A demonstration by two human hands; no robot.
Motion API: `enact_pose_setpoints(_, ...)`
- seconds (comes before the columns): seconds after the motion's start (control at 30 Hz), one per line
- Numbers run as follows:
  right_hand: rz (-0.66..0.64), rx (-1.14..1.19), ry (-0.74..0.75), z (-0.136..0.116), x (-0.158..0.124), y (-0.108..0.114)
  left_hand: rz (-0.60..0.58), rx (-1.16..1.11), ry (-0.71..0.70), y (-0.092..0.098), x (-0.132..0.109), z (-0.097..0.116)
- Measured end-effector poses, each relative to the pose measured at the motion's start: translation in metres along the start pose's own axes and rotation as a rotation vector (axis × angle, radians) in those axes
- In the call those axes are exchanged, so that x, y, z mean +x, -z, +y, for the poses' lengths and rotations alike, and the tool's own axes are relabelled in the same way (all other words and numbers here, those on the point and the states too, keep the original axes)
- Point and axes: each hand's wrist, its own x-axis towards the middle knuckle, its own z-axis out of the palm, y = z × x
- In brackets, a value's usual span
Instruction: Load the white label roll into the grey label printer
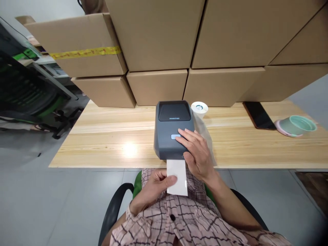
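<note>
Dark-grey label printer (166, 145) near the front edge of a pale wooden tabletop (102, 136), a white paper strip (179, 184) extending from its front. The left hand (155, 186) pinches the strip under its thumb; the right hand (197, 150), fingers extended and gripping nothing, reaches the light-blue button (174, 137).

Before you on the table (243, 150), the printer (173, 129) stands close to the near edge, its paper strip (180, 172) reaching past it. The roll (199, 108) sits beside the printer's right rear corner; farther right, the phone (259, 115), then the cup (297, 125). Cartons (157, 88) line the far edge.
</note>
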Motion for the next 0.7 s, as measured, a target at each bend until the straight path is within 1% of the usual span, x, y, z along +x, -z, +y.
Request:
enact_pose_setpoints(0.1, -0.082, -0.124, -0.06, -0.007, 0.005, 0.007, -0.017, 0.01, -0.006, 0.001, 0.003, 0.002)
enact_pose_setpoints(0.2, -0.145, -0.213, -0.113, -0.008, 0.019, 0.013, -0.011, 0.108, -0.045, 0.004, 0.004, 0.0)
enact_pose_setpoints(0.3, -0.168, -0.234, -0.093, -0.004, 0.029, 0.012, 0.009, 0.269, -0.135, 0.011, 0.003, -0.004)
enact_pose_setpoints(0.33, -0.168, -0.224, -0.085, -0.002, 0.028, 0.011, 0.042, 0.317, -0.189, 0.014, 0.003, -0.005)
enact_pose_setpoints(0.37, -0.158, -0.197, -0.08, -0.001, 0.024, 0.009, 0.111, 0.353, -0.261, 0.018, 0.002, -0.005)
enact_pose_setpoints(0.43, -0.097, -0.093, -0.094, 0.002, 0.009, 0.003, 0.339, 0.382, -0.456, 0.025, 0.003, -0.005)
enact_pose_setpoints(0.47, -0.052, -0.021, -0.123, 0.003, -0.001, -0.001, 0.462, 0.384, -0.556, 0.029, 0.004, -0.003)
enact_pose_setpoints(0.5, -0.005, 0.058, -0.167, 0.004, -0.012, -0.005, 0.556, 0.39, -0.642, 0.031, 0.006, 0.0)
enact_pose_setpoints(0.53, 0.037, 0.14, -0.222, 0.005, -0.023, -0.008, 0.605, 0.405, -0.705, 0.033, 0.008, 0.004)
enact_pose_setpoints(0.57, 0.07, 0.215, -0.281, 0.005, -0.032, -0.011, 0.609, 0.429, -0.743, 0.033, 0.01, 0.009)
enact_pose_setpoints(0.63, 0.09, 0.328, -0.371, 0.005, -0.043, -0.013, 0.548, 0.479, -0.777, 0.031, 0.016, 0.023)
enact_pose_setpoints(0.7, 0.079, 0.368, -0.402, 0.004, -0.042, -0.01, 0.51, 0.485, -0.83, 0.029, 0.027, 0.041)
